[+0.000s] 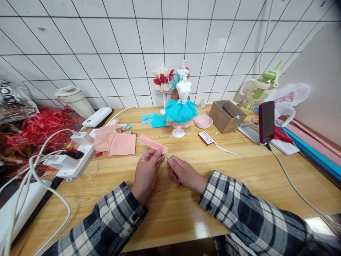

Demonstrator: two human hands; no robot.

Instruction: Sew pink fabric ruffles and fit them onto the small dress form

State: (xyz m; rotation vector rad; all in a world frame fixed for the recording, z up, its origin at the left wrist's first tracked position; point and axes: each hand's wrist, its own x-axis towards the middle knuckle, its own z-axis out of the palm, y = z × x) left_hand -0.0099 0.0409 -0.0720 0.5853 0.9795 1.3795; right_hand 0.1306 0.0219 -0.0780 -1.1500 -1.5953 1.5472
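My left hand (147,171) pinches one end of a folded strip of pink paper (152,143) above the wooden table (239,177). My right hand (184,174) is closed in a pinch right next to it, on what looks like a thin needle between the two hands. More pink paper pieces (114,141) lie just behind the left hand. A small mannequin in a turquoise ruffled skirt (180,110) stands on a white base behind the hands.
A white power strip with plugs and cables (74,156) and red raffia (37,128) lie at the left. At the right stand a cardboard box (226,115), a pink bowl (204,121), a red-cased phone on a stand (266,121) with its cable, and a green bottle (262,87). Two more dressed mannequins (166,79) stand by the tiled wall.
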